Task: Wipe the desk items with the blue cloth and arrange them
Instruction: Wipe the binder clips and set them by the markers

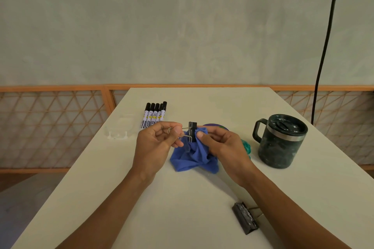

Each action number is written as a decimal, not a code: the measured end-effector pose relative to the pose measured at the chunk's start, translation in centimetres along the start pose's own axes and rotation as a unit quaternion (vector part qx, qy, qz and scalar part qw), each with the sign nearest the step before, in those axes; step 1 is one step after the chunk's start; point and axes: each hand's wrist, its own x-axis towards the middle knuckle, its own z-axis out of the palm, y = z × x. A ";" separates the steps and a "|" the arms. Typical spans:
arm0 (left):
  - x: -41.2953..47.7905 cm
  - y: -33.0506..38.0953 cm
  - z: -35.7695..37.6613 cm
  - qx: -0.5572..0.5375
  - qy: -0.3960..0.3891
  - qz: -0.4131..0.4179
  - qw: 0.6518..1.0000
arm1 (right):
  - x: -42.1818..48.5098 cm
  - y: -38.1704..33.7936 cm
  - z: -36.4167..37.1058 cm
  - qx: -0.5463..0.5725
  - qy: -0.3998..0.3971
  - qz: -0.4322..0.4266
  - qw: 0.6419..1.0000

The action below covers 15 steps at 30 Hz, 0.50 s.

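Pale bench (pixel 182 198) extends from the near edge to a grey wall, with an orange-framed lattice panel behind it on either side. A black cable (pixel 325 46) hangs down the wall at far right. Dark green lidded mug (pixel 280 143) stands upright on the right side of the bench, handle to the left. Blue cloth (pixel 194 157) is at bench centre, bunched, its upper part held in the right hand (pixel 222 143) and its lower folds hanging toward the surface; contact with the bench cannot be confirmed. Right hand grips the cloth, thumb pressing a fold against the body of a black binder clip (pixel 192 128). Left hand (pixel 155 143) pinches the wire handles of that clip, fingers curled, holding it above the bench between both hands. Five black-capped markers (pixel 154 115) lie side by side, touching, left of centre toward the far edge. A clear plastic case (pixel 121 127) lies just left of the markers. A second binder clip (pixel 244 219) lies on the bench near the right forearm. A round purple-and-green item (pixel 214 126) is partly hidden behind the hands, and a green object (pixel 247 146) shows between right hand and mug; neither can be identified.
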 end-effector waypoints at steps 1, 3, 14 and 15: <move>0.0 0.0 0.0 0.003 -0.002 0.002 1.000 | 0.0 0.0 -0.1 0.007 -0.003 0.002 1.000; -0.1 -0.1 0.1 0.008 -0.010 0.002 1.000 | 0.0 0.0 -0.1 0.025 -0.009 0.015 1.000; -0.1 -0.1 0.2 0.027 0.000 0.012 1.000 | 0.1 -0.2 0.0 0.080 -0.052 0.034 0.995; -0.1 -0.1 0.2 0.028 0.005 0.011 1.000 | 0.1 -0.2 0.0 0.065 -0.047 0.021 0.997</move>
